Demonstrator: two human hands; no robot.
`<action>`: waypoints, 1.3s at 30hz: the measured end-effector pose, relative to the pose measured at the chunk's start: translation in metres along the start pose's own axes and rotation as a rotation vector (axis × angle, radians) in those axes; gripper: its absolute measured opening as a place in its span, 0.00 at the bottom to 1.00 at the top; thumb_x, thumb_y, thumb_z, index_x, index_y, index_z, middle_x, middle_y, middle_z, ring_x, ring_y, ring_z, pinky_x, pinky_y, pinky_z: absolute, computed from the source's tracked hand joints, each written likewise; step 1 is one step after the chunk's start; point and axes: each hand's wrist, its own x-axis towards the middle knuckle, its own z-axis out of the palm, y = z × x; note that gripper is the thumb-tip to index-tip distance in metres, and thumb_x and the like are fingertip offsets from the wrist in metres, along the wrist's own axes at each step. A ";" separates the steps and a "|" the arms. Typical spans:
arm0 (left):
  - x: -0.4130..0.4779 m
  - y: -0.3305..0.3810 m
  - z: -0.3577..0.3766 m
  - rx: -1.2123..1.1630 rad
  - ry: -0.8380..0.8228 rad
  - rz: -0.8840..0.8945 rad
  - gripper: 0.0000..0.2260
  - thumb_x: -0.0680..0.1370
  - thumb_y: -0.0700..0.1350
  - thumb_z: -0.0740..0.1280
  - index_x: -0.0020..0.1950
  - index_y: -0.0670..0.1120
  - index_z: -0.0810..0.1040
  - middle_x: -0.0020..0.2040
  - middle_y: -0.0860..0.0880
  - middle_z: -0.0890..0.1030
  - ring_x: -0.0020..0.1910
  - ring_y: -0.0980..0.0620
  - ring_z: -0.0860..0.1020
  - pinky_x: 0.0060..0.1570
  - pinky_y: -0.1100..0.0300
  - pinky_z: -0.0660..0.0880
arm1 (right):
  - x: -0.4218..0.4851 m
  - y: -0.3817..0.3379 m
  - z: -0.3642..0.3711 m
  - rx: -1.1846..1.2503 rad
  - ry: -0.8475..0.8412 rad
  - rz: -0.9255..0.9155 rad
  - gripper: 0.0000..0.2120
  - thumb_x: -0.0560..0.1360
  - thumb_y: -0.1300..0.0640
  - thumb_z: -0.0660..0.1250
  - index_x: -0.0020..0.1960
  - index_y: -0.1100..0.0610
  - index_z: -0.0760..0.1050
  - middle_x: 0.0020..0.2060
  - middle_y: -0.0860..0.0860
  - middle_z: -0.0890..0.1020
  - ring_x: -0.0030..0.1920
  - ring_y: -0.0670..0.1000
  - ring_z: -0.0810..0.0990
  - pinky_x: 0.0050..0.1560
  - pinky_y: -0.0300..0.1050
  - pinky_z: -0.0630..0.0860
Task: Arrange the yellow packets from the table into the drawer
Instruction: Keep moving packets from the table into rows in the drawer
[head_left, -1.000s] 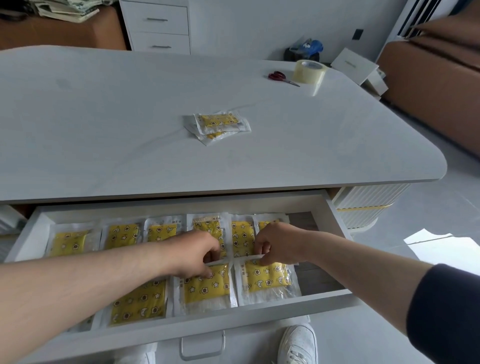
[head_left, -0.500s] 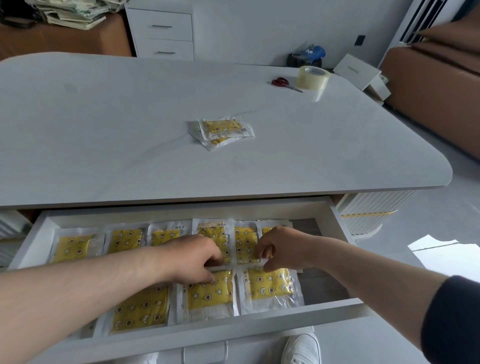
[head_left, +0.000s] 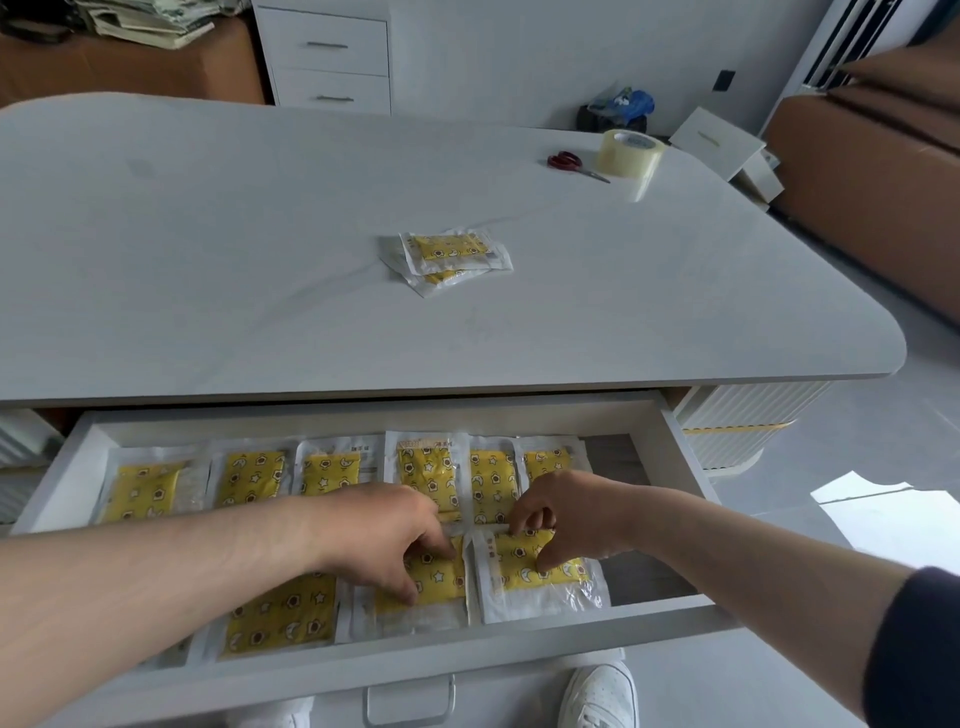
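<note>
since half a second ago both hands have slid a little toward the front of the drawer. the left hand has come down onto the middle front packet. the right hand has spread over the front right packet, where it had been bunched at the packet's top edge. the pile of packets on the table has not moved.

the right hand pinches the top edge of the front right packet, forefinger hooked over the edge and thumb pressed on the yellow face. the left hand's fingers are curled, with the tips and thumb on the middle front packet; whether it grips it or only presses it flat i cannot tell. the two packets lie side by side in the front row, their clear borders touching or overlapping at the seam between the hands. the back row runs nearly the drawer's width, its near edges partly under the hands.

risks, as i judge them: the packets look slick, soft and thin, so a nudge to one is likely to drag its neighbour, or to ride one border up over the next and spoil the row. pushing too far back would shove the front row under or over the back row. the pile on the table is loose, so a hasty grab may scatter it.
</note>
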 end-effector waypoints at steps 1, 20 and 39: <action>0.000 0.000 0.001 0.002 -0.004 0.002 0.25 0.73 0.55 0.70 0.70 0.59 0.70 0.49 0.60 0.69 0.48 0.58 0.68 0.43 0.64 0.66 | 0.001 0.000 0.000 -0.003 -0.006 -0.004 0.21 0.70 0.54 0.76 0.62 0.50 0.79 0.51 0.45 0.77 0.49 0.44 0.74 0.48 0.32 0.72; 0.001 -0.008 0.010 -0.135 -0.008 -0.027 0.24 0.73 0.52 0.71 0.69 0.60 0.70 0.62 0.61 0.75 0.55 0.60 0.73 0.55 0.63 0.73 | 0.002 0.000 0.005 -0.010 -0.006 0.012 0.26 0.69 0.52 0.77 0.65 0.49 0.73 0.48 0.40 0.74 0.45 0.42 0.74 0.40 0.29 0.68; -0.014 0.002 -0.007 -0.273 0.050 -0.119 0.19 0.75 0.54 0.69 0.66 0.58 0.74 0.48 0.57 0.78 0.45 0.57 0.76 0.46 0.61 0.77 | -0.001 -0.010 -0.005 0.127 0.137 0.067 0.18 0.72 0.50 0.73 0.61 0.49 0.76 0.48 0.45 0.78 0.47 0.50 0.80 0.48 0.41 0.79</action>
